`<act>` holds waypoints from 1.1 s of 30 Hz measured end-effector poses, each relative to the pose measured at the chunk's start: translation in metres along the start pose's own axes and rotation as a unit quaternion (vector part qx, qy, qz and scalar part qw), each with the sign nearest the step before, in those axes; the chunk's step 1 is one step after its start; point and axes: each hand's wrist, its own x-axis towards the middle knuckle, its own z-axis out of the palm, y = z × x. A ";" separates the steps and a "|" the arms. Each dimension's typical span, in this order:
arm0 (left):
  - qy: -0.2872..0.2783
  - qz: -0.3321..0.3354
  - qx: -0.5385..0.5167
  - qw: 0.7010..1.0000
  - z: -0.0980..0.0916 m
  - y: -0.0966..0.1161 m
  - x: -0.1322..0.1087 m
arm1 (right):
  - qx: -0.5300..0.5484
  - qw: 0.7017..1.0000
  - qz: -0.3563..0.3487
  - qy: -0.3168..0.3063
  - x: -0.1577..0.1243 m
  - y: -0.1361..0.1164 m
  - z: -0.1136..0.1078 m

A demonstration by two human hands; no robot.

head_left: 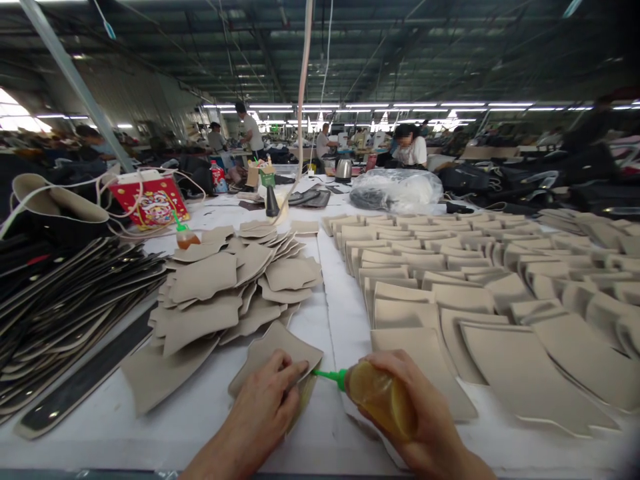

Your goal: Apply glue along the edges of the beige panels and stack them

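Note:
My right hand is wrapped round a clear squeeze bottle of amber liquid, tilted on its side. Its green nozzle points left, and the tip is at the right edge of a beige leather-like piece. Over that piece lies my left hand, with the index finger pressing near its right corner and the other fingers curled at the lower edge. Part of the underside shows below my fingers. Just beyond is a loose pile of similar beige pieces.
Rows of overlapping beige pieces cover the right side. Black strips are heaped at left. A second green-capped bottle stands behind the pile, near a red box. Further back are a plastic bag, a kettle and several people.

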 end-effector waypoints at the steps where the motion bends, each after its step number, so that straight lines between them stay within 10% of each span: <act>1: 0.000 0.000 0.002 1.000 0.000 0.000 0.000 | -0.006 1.000 -0.004 0.002 0.001 0.000 0.000; 16: -0.006 0.006 0.013 1.000 -0.002 0.000 0.002 | -0.082 0.994 -0.071 0.004 -0.005 -0.001 0.000; 33: 0.003 -0.007 0.010 1.000 0.000 0.002 0.002 | -0.098 0.991 0.021 0.087 0.005 0.000 -0.001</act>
